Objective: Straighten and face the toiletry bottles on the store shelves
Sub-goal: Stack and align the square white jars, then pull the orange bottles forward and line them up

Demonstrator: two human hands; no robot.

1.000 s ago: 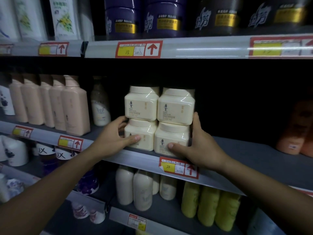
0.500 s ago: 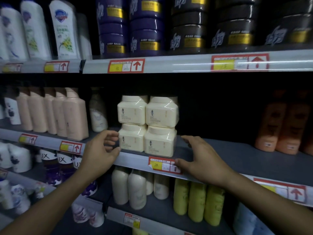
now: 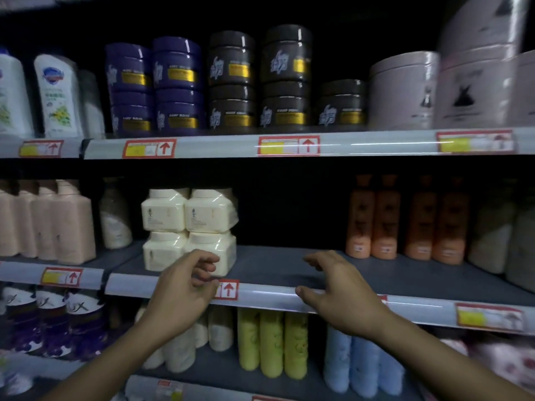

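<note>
Cream square jars (image 3: 188, 227) stand stacked two high and two wide on the middle shelf (image 3: 289, 264), labels facing me. My left hand (image 3: 185, 287) hovers in front of the lower jars at the shelf edge, fingers loosely curled, holding nothing. My right hand (image 3: 335, 290) hangs over the bare part of the shelf to the right of the jars, fingers relaxed, thumb near the price rail (image 3: 266, 293). Neither hand touches a jar.
Orange bottles (image 3: 405, 218) stand at the right of the middle shelf, peach bottles (image 3: 58, 221) at the left. Purple jars (image 3: 156, 88) and dark jars (image 3: 260, 82) fill the top shelf. Yellow bottles (image 3: 272, 342) and blue bottles (image 3: 359, 363) stand below.
Both hands have let go of the lower cream jars and drawn back to the shelf edge. The view has shifted up and right, showing more of the top shelf.
</note>
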